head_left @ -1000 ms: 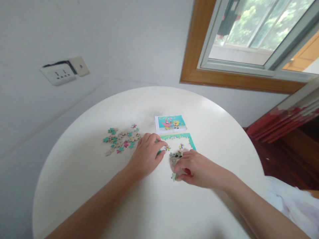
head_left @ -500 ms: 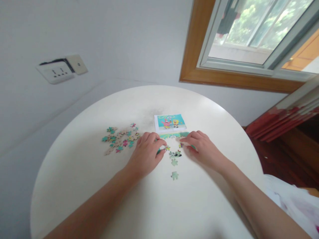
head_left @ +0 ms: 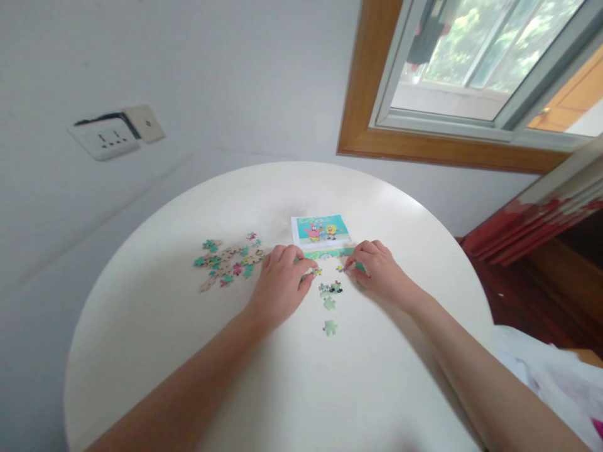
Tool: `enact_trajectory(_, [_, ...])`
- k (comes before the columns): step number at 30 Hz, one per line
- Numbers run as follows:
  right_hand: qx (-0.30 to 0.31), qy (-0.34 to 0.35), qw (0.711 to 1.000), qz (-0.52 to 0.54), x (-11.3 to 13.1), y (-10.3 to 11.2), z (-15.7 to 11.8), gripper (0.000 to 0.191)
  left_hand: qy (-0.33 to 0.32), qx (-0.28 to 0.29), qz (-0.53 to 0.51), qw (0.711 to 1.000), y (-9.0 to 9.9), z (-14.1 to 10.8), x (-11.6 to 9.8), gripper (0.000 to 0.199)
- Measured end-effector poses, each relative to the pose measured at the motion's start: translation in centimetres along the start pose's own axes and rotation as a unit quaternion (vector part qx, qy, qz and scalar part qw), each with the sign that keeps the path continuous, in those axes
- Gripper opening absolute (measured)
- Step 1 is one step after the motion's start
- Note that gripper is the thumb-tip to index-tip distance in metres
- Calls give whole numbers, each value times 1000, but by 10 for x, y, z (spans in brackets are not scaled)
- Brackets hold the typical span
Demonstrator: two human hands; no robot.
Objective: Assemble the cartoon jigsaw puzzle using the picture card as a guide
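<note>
My left hand pinches a small yellowish puzzle piece between thumb and fingertips. Opposite it, my right hand has its fingertips closed on another small piece, yellow and purple. Between and behind the hands lies a joined green-teal puzzle strip, its ends partly covered by my hands. Just beyond it is a picture card with a pink and a yellow cartoon figure. Nearer to me are a joined black-and-green piece group and two loose pale green pieces.
A pile of loose puzzle pieces spreads left of my left hand on the round white table. A wall with a socket and a wood-framed window stands behind. White plastic lies at the right edge.
Both hands have shifted slightly away from me, along with the pieces at their fingertips. My right fingers have closed in on their piece. The camera view has moved a little.
</note>
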State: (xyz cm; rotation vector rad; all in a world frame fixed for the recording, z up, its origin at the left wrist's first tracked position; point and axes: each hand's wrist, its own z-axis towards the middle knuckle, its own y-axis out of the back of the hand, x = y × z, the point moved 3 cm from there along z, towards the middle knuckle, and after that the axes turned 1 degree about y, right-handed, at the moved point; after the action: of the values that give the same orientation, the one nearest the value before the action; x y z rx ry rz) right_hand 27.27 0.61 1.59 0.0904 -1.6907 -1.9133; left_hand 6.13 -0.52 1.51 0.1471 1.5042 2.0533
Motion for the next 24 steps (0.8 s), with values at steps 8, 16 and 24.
enact_trajectory(8, [-24, -1, 997, 73, 1, 0, 2, 10, -18, -18, -9, 1000, 6, -1, -5, 24])
enact_trajectory(16, [-41, -108, 958, 264, 16, 5, -2, 12, -32, -19, -78, 996, 4, -3, -12, 21])
enact_trajectory(24, [-11, -135, 917, 376, 38, -1, -4, 21, -38, -45, -173, 983, 16, 1, -15, 18])
